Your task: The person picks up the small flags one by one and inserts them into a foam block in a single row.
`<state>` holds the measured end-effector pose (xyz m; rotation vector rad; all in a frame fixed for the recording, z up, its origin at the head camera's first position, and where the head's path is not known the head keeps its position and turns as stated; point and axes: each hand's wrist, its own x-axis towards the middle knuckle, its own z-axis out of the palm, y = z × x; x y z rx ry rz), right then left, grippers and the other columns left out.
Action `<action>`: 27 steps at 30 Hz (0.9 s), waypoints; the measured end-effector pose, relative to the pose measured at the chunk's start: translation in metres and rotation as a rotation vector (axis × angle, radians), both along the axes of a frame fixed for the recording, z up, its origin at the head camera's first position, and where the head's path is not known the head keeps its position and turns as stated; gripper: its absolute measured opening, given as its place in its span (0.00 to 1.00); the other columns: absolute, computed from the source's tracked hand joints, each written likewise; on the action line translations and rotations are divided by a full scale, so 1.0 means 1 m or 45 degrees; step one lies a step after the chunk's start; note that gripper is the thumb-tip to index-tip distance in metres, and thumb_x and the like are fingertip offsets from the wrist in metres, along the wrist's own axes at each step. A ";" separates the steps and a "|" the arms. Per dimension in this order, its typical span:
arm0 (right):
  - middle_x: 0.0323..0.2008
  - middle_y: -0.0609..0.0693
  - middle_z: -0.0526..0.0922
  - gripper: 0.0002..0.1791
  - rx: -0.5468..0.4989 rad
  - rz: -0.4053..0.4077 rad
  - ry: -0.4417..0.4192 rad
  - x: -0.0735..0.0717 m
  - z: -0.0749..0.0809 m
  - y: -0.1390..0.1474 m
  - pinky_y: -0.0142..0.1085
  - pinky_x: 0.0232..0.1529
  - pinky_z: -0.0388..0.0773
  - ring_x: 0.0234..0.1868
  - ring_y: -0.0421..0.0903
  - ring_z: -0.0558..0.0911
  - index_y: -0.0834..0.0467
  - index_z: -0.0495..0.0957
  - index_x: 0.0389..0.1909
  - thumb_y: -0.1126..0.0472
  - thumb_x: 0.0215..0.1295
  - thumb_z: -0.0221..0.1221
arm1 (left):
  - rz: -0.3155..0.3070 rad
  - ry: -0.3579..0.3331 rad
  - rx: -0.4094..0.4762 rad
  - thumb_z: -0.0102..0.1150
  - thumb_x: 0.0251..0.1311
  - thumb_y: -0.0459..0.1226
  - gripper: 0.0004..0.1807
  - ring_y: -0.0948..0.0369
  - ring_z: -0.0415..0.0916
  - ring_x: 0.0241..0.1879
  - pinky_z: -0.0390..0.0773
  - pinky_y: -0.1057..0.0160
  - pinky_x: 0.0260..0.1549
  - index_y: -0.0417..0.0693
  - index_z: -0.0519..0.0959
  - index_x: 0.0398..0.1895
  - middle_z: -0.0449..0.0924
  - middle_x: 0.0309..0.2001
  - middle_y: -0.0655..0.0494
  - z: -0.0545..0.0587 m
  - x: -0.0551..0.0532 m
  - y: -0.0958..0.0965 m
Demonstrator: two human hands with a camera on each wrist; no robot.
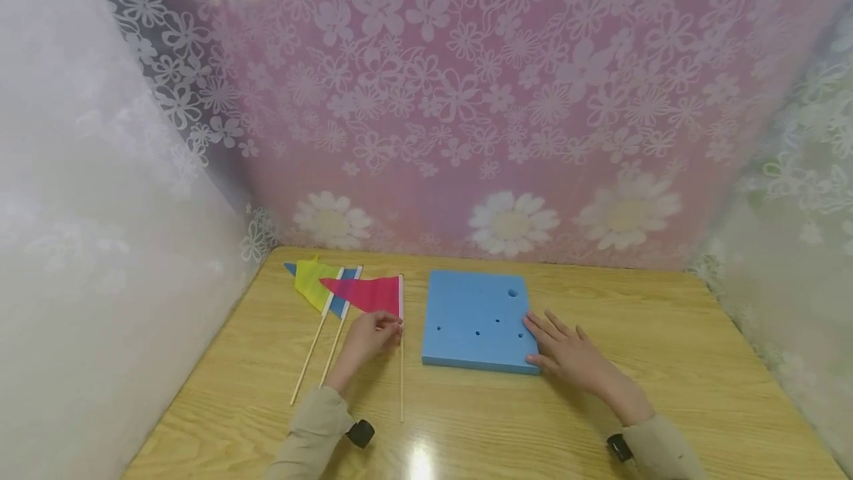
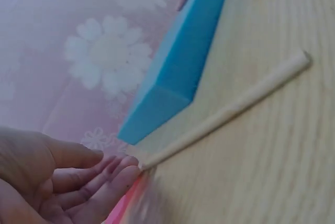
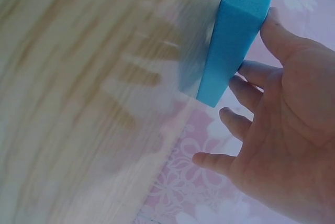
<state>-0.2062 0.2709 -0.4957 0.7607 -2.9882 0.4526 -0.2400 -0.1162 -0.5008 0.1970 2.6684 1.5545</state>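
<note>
A pink triangular flag (image 1: pixel 378 296) lies on the table, its thin wooden stick (image 1: pixel 402 380) pointing toward the person. My left hand (image 1: pixel 369 339) is at that stick, just below the cloth. In the left wrist view the fingertips (image 2: pixel 131 174) touch the stick (image 2: pixel 225 114) while the thumb stays apart from them. To the right lies a flat blue foam block (image 1: pixel 466 306) with several holes in its top. My right hand (image 1: pixel 573 354) rests against the block's right edge, fingers spread. From the right wrist, the thumb and nearest fingers meet the block's side (image 3: pixel 238 35).
Left of the pink flag lie a yellow flag (image 1: pixel 313 281) and a blue flag (image 1: pixel 338 304), overlapping, on wooden sticks. The wooden table (image 1: pixel 493 428) meets a pink floral backdrop (image 1: pixel 413 206) at the back. Pale panels flank both sides.
</note>
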 end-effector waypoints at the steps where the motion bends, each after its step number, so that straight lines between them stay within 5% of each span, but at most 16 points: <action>1: 0.76 0.60 0.61 0.39 -0.001 0.001 -0.001 0.000 0.000 0.000 0.77 0.64 0.56 0.75 0.68 0.57 0.61 0.61 0.77 0.44 0.73 0.58 | 0.017 -0.008 -0.037 0.60 0.70 0.33 0.08 0.57 0.86 0.32 0.86 0.62 0.30 0.36 0.85 0.42 0.87 0.34 0.48 -0.001 0.001 0.000; 7: 0.76 0.60 0.61 0.39 0.003 -0.002 -0.013 0.000 0.002 0.000 0.77 0.63 0.56 0.76 0.68 0.57 0.61 0.61 0.77 0.44 0.73 0.57 | 0.061 -0.053 -0.169 0.68 0.64 0.35 0.07 0.62 0.82 0.22 0.82 0.67 0.23 0.39 0.84 0.31 0.84 0.24 0.53 -0.008 0.004 0.006; 12: 0.77 0.59 0.60 0.39 0.007 -0.006 -0.020 0.001 0.003 -0.001 0.77 0.63 0.56 0.76 0.68 0.57 0.60 0.61 0.77 0.43 0.73 0.57 | 0.070 0.012 -0.331 0.74 0.56 0.35 0.12 0.65 0.74 0.16 0.69 0.69 0.18 0.44 0.83 0.18 0.78 0.14 0.57 -0.012 0.004 0.013; 16: 0.77 0.59 0.60 0.39 -0.001 -0.007 -0.035 0.001 0.004 -0.001 0.77 0.63 0.56 0.76 0.68 0.57 0.60 0.60 0.77 0.43 0.74 0.56 | 0.103 0.060 -0.386 0.72 0.54 0.32 0.12 0.65 0.74 0.14 0.69 0.69 0.16 0.44 0.84 0.15 0.77 0.12 0.59 -0.012 0.001 0.014; 21: 0.77 0.59 0.61 0.39 -0.005 -0.007 -0.036 0.001 0.004 -0.001 0.77 0.63 0.56 0.76 0.68 0.57 0.60 0.61 0.77 0.43 0.73 0.56 | 0.136 -0.046 -0.247 0.67 0.56 0.31 0.05 0.64 0.80 0.17 0.79 0.68 0.20 0.40 0.86 0.23 0.82 0.18 0.56 -0.011 -0.002 0.010; 27: 0.76 0.59 0.61 0.39 -0.003 -0.010 -0.025 0.002 0.003 -0.001 0.77 0.63 0.56 0.75 0.68 0.58 0.60 0.61 0.77 0.43 0.73 0.57 | 0.110 -0.199 0.057 0.58 0.69 0.31 0.06 0.61 0.85 0.29 0.85 0.65 0.27 0.33 0.79 0.42 0.88 0.31 0.48 -0.010 -0.004 0.004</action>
